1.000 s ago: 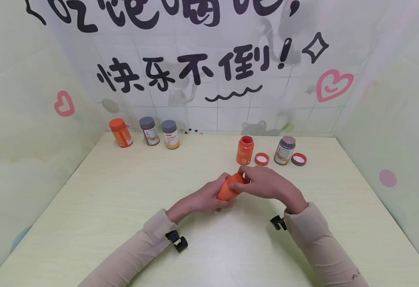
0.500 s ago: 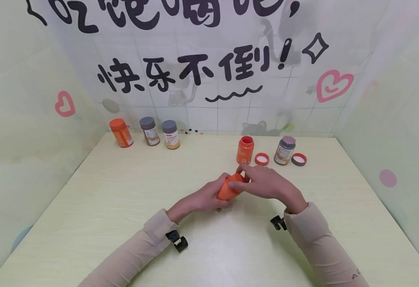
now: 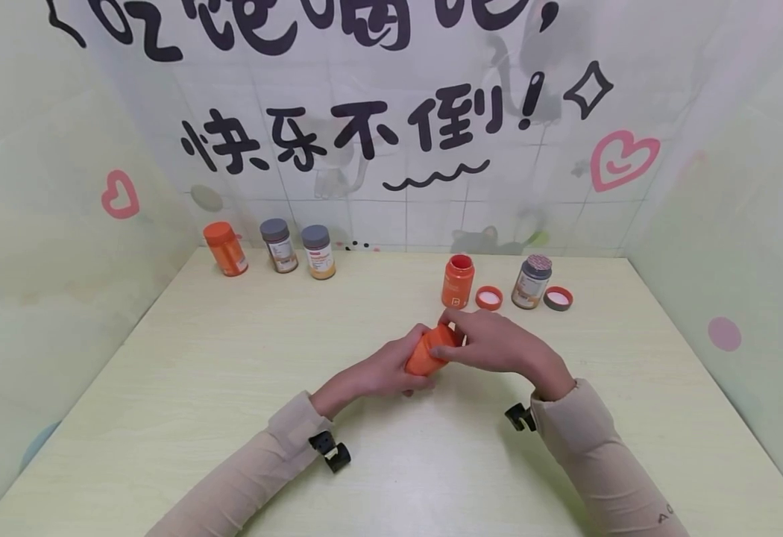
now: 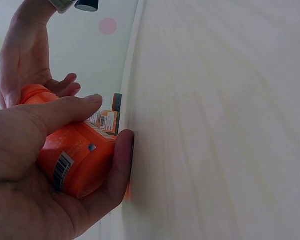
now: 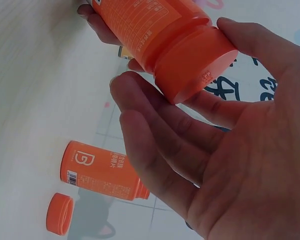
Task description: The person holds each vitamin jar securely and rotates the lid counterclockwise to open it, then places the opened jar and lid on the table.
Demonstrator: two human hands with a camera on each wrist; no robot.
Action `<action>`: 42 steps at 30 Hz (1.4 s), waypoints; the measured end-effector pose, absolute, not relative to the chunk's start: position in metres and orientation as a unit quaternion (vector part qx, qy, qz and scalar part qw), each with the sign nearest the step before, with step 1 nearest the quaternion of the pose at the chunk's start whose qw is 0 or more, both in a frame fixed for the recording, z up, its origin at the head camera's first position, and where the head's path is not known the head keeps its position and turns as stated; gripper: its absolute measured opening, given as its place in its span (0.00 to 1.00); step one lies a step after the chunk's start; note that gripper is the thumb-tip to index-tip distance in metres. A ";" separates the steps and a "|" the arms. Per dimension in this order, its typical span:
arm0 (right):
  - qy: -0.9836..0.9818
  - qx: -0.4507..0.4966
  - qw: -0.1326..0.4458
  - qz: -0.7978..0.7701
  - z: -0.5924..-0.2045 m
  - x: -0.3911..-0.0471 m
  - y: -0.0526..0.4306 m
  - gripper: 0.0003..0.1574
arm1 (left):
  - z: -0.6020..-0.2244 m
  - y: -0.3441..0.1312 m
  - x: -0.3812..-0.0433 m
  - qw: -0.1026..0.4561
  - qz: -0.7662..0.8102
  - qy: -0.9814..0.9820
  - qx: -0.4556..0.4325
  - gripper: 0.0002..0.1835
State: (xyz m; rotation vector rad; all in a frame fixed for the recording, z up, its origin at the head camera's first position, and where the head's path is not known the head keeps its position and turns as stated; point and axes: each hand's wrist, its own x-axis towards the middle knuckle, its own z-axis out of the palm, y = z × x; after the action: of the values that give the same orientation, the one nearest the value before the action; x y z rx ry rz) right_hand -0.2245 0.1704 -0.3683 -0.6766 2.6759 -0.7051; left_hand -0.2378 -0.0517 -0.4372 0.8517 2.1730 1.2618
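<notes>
An orange plastic bottle (image 3: 421, 360) is held tilted just above the table, at the middle of the head view. My left hand (image 3: 391, 365) grips its body, with thumb and fingers wrapped round it in the left wrist view. On the bottle's neck sits an orange cap (image 5: 195, 62). My right hand (image 3: 502, 341) pinches this cap between thumb and index finger, the other fingers curled below it. Just behind stands an uncapped orange bottle (image 3: 458, 285), beside an upturned orange cap (image 3: 488, 298).
Right of these stand a grey-necked bottle (image 3: 531, 285) with a patterned top and a loose grey cap (image 3: 558, 298). At the back left are a capped orange bottle (image 3: 227, 250) and two grey-capped bottles, one amber-bottomed (image 3: 319, 253). Walls enclose the table (image 3: 230, 358) behind and at both sides.
My right thumb and fingers have shifted slightly on the cap. My left hand and the bottle stay almost in place; the other bottles have not moved.
</notes>
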 end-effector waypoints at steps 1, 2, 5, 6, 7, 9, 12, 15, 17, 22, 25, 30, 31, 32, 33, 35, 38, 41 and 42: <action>0.929 -0.237 0.146 -0.244 -0.368 -0.224 0.170 0.24 | -0.437 -0.052 -0.238 0.242 0.462 0.795 0.310 0.30; 0.930 -0.238 0.145 -0.242 -0.368 -0.224 0.170 0.25 | -0.437 -0.052 -0.237 0.242 0.462 0.795 0.310 0.30; 0.931 -0.235 0.143 -0.241 -0.368 -0.224 0.170 0.28 | -0.437 -0.052 -0.237 0.243 0.463 0.795 0.309 0.31; 0.932 -0.231 0.143 -0.241 -0.368 -0.224 0.170 0.30 | -0.437 -0.052 -0.237 0.242 0.463 0.794 0.309 0.31; 0.933 -0.227 0.141 -0.240 -0.368 -0.224 0.171 0.31 | -0.437 -0.052 -0.237 0.241 0.464 0.794 0.310 0.31; 0.937 -0.217 0.135 -0.239 -0.368 -0.224 0.171 0.33 | -0.438 -0.052 -0.238 0.240 0.465 0.793 0.311 0.31; 0.944 -0.205 0.124 -0.228 -0.368 -0.223 0.172 0.33 | -0.438 -0.052 -0.238 0.238 0.466 0.793 0.312 0.31; 0.948 -0.200 0.120 -0.217 -0.368 -0.224 0.172 0.31 | -0.438 -0.052 -0.238 0.237 0.464 0.794 0.314 0.31; 0.949 -0.199 0.123 -0.213 -0.368 -0.224 0.172 0.30 | -0.439 -0.052 -0.238 0.236 0.464 0.794 0.315 0.31; 0.945 -0.200 0.136 -0.219 -0.368 -0.225 0.171 0.26 | -0.439 -0.052 -0.238 0.239 0.464 0.794 0.312 0.31; 0.940 -0.206 0.147 -0.230 -0.369 -0.225 0.170 0.24 | -0.439 -0.052 -0.238 0.240 0.467 0.793 0.310 0.31; 0.934 -0.225 0.149 -0.233 -0.369 -0.226 0.171 0.23 | -0.439 -0.053 -0.238 0.242 0.469 0.792 0.307 0.30; 0.935 -0.229 0.146 -0.230 -0.369 -0.226 0.171 0.23 | -0.438 -0.053 -0.237 0.243 0.469 0.792 0.307 0.30; 0.936 -0.229 0.143 -0.226 -0.369 -0.226 0.171 0.24 | -0.438 -0.053 -0.237 0.243 0.469 0.791 0.307 0.30; 0.937 -0.229 0.139 -0.223 -0.369 -0.225 0.171 0.25 | -0.438 -0.053 -0.237 0.244 0.470 0.791 0.307 0.31; 0.941 -0.221 0.132 -0.219 -0.369 -0.225 0.171 0.27 | -0.438 -0.053 -0.237 0.243 0.471 0.791 0.307 0.31; 0.947 -0.206 0.126 -0.214 -0.369 -0.224 0.170 0.30 | -0.438 -0.053 -0.237 0.240 0.471 0.791 0.309 0.31; 0.949 -0.197 0.128 -0.211 -0.368 -0.224 0.170 0.29 | -0.439 -0.052 -0.238 0.237 0.469 0.791 0.313 0.31; 0.949 -0.197 0.129 -0.210 -0.368 -0.224 0.169 0.28 | -0.439 -0.052 -0.238 0.237 0.468 0.791 0.314 0.31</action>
State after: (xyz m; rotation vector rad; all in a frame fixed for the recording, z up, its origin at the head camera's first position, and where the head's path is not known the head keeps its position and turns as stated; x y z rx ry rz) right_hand -0.2238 0.1693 -0.3684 -0.5730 2.7592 -0.6112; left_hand -0.2382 -0.0523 -0.4392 0.8620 2.1683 1.2841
